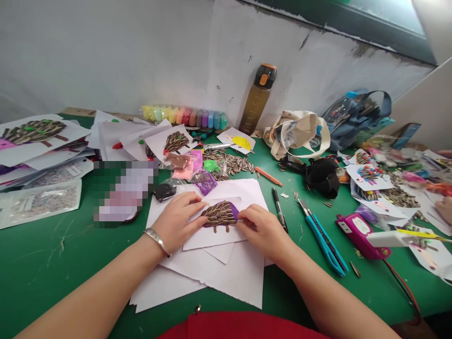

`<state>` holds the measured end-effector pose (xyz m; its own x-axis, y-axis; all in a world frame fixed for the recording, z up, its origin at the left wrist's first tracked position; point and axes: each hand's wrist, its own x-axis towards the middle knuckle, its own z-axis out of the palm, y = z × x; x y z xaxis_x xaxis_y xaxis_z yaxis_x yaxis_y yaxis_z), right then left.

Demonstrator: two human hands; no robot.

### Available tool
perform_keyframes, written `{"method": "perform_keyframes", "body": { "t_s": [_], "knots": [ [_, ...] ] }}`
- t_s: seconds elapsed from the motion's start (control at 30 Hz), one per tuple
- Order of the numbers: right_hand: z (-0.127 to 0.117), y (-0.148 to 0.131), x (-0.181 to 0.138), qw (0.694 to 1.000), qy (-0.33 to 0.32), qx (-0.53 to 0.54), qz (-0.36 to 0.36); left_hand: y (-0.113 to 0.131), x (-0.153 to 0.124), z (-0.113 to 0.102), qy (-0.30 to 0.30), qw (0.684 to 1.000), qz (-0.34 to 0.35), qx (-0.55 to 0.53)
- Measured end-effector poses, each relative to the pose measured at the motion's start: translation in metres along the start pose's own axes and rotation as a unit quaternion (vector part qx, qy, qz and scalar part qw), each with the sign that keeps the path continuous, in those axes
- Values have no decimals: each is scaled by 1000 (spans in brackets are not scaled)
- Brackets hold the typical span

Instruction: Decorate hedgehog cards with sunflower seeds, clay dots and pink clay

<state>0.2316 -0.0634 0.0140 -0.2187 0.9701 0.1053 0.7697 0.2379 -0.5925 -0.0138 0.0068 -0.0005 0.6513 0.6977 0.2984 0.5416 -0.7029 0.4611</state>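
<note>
In front of me lies a small white card (197, 241) on a stack of white paper (243, 278). On it is a hedgehog-like picture (219, 214), a purple clay shape largely covered in rows of striped sunflower seeds, with two brown feet below. My left hand (178, 217), with a silver bracelet at the wrist, rests on the card's left side, fingers apart, tips touching the seeds' edge. My right hand (263, 230) has thumb and fingertips drawn together at the picture's bare purple right end. Whatever sits between those fingertips is hidden.
Loose sunflower seeds (236, 164) and bagged clay (205, 181) lie behind the paper. To the right are a pen (280, 212), blue utility knife (323, 240) and magenta glue gun (363, 235). A bottle (257, 99) stands by the wall. Another person's hand (444, 209) shows at far right.
</note>
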Motion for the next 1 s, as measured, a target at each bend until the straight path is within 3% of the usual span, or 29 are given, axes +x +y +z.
{"method": "perform_keyframes", "body": {
  "t_s": [0.2,0.63,0.87,1.0],
  "knots": [
    [4,0,2,999,-15,-20,-39,0,0,0,1,1000,-6,-7],
    [9,1,4,998,-5,-30,-48,1,1,-1,-3,1000,-13,-9],
    [4,-2,7,1000,-20,7,-20,1,1,-1,-5,1000,-9,-5],
    [-14,5,12,999,5,34,21,0,1,-1,-7,1000,-13,-11]
  ]
}}
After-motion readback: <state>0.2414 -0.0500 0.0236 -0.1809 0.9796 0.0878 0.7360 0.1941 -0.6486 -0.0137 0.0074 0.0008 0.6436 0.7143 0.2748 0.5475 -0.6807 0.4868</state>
